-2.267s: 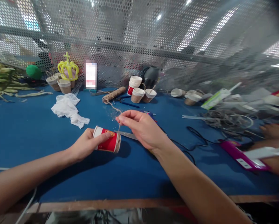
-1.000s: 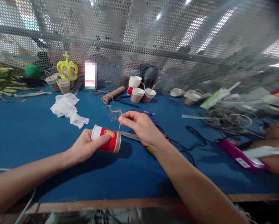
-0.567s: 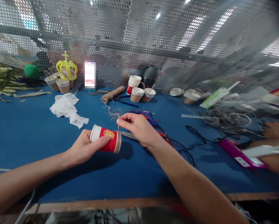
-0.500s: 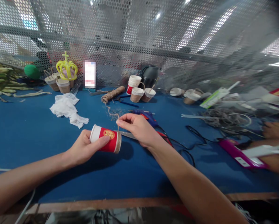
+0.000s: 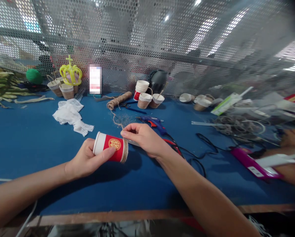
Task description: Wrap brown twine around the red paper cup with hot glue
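Observation:
A red and white paper cup [image 5: 110,150] lies on its side in my left hand [image 5: 86,161], fingers wrapped round it, a band of twine round its base end. My right hand [image 5: 142,138] pinches the jute twine [image 5: 115,121] right at that wrapped end. The strand runs back over the blue table [image 5: 26,141] to a twine spool [image 5: 119,100]. Scissors [image 5: 132,143] lie under my right hand, mostly hidden.
A blue glue gun [image 5: 154,121] and black cable [image 5: 201,140] lie to the right. White lace [image 5: 72,116], twine-wrapped cups [image 5: 150,99], a yellow crown [image 5: 71,73] and a mesh wall [image 5: 147,46] stand behind. Another person's hands [image 5: 289,154] work at the far right.
My right hand has come down and left, drawing the twine close against the cup's end. My left hand has turned the cup, bringing its gold emblem further round. The glue gun now shows.

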